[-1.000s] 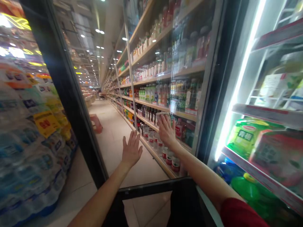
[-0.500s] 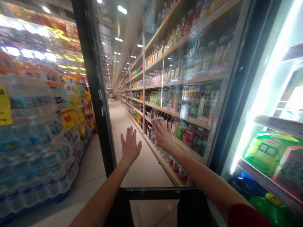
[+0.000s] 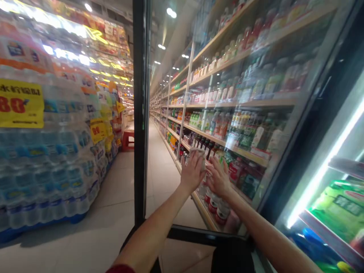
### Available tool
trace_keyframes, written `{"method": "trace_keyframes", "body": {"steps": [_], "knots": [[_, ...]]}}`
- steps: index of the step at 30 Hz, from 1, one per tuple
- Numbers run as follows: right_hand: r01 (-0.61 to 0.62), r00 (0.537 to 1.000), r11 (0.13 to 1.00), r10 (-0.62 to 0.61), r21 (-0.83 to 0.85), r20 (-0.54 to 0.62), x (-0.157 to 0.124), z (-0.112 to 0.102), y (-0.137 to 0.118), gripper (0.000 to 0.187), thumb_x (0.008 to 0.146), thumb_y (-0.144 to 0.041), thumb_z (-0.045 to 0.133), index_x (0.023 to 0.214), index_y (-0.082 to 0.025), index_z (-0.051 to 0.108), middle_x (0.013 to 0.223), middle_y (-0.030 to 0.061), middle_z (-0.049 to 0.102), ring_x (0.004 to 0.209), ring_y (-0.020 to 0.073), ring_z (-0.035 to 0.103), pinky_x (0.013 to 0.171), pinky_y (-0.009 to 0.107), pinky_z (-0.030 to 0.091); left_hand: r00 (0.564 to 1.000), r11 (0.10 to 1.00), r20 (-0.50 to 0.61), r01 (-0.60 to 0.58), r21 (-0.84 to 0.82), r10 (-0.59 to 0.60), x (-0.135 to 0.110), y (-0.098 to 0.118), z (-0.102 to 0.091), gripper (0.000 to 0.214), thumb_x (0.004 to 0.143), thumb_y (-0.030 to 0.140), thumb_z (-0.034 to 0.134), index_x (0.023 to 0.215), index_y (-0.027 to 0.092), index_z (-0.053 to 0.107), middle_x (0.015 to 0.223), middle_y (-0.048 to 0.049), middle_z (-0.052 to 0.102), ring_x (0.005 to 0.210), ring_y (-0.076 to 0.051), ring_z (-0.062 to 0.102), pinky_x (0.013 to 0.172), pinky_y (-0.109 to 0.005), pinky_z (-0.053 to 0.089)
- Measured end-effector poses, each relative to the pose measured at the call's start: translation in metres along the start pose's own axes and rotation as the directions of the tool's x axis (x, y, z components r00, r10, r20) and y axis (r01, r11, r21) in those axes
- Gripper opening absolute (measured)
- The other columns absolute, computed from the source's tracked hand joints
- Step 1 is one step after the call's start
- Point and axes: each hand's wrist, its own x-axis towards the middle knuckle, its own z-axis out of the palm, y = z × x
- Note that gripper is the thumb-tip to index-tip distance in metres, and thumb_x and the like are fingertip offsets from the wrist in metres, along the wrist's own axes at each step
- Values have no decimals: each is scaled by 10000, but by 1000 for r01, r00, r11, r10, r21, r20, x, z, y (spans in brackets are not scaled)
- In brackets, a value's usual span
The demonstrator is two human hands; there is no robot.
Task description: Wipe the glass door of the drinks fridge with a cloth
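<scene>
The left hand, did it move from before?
Yes. The left hand has moved right, away from the left side of the black door frame, and now touches the pale cloth beside the right hand.

a red "80" stands on the larger yellow sign (image 3: 21, 104) against the bottle packs (image 3: 42, 167); other lettering is too blurred.

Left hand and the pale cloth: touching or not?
Touching. In the head view, the left hand lies spread over the pale cloth, which shows beyond and beside its fingers, with no gap visible.
</scene>
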Motion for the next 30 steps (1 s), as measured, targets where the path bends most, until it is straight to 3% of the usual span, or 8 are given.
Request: {"method": "trace_keyframes", "body": {"steps": [2, 5, 9, 11, 13, 17, 24, 30], "knots": [[-48, 999, 997, 47, -53, -17, -9, -5, 2, 334, 826, -168, 468, 1153, -163, 540, 1387, 164, 488, 1387, 245, 328, 1128, 522, 191, 1000, 998, -2, -14, 58, 15, -1, -5, 8, 478, 945, 321, 389, 1400, 175, 401, 1455, -158, 416, 1408, -253, 292, 1152, -568, 99], [-49, 998, 995, 51, -82, 24, -13, -4, -2, 414, 838, -175, 457, 1250, -183, 505, 1407, 141, 473, 1388, 241, 326, 1136, 518, 173, 1000, 996, -12, 8, 90, -7, -16, -35, 7, 470, 947, 291, 381, 1405, 189, 399, 1457, -150, 414, 1418, -234, 268, 1165, -539, 21], [-19, 995, 997, 26, -78, 98, -3, 6, -15, 460, 852, -185, 442, 1311, -176, 479, 1406, 132, 479, 1408, 230, 280, 1150, 507, 131, 971, 964, -124, 220, 150, -203, -49, -90, -13, 547, 936, 312, 403, 1449, 148, 311, 1486, -199, 336, 1435, -256, 202, 1158, -553, 5], [-30, 994, 995, 39, -100, 99, 5, 14, -22, 463, 854, -187, 448, 1315, -147, 477, 1409, 148, 473, 1415, 234, 260, 1150, 510, 121, 951, 941, -177, 286, 183, -254, -61, -103, -21, 578, 929, 317, 419, 1453, 111, 286, 1487, -229, 312, 1441, -266, 164, 1154, -565, 52], [-66, 993, 988, 79, -143, 90, 10, 22, -26, 472, 852, -190, 464, 1319, -119, 471, 1420, 165, 455, 1426, 246, 228, 1148, 516, 111, 960, 945, -178, 252, 209, -216, -65, -105, -23, 558, 928, 308, 425, 1433, 96, 321, 1473, -232, 337, 1441, -263, 156, 1156, -556, 92], [-62, 994, 971, 80, -229, 68, 11, 41, -24, 483, 875, -264, 486, 1340, -134, 459, 1434, 161, 440, 1443, 258, 166, 1141, 540, 67, 997, 977, -72, 48, 206, -34, -61, -103, -21, 454, 934, 265, 405, 1367, 130, 433, 1435, -175, 432, 1424, -236, 230, 1176, -511, 79], [-86, 979, 967, 127, -239, 160, 8, 62, -13, 548, 895, -284, 475, 1424, -187, 369, 1486, 153, 365, 1432, 295, 187, 1109, 616, 30, 972, 952, -86, 231, 202, -217, -43, -138, -20, 519, 926, 283, 402, 1413, 106, 368, 1485, -198, 338, 1440, -233, 178, 1173, -510, 109], [-150, 948, 959, 208, -239, 240, 19, 70, -6, 552, 867, -227, 499, 1403, -144, 401, 1508, 169, 318, 1435, 309, 162, 1105, 627, 44, 973, 966, 40, 222, 130, -229, -39, -136, 21, 511, 894, 156, 377, 1401, 91, 379, 1472, -204, 363, 1421, -233, 249, 1157, -496, 191]]}}
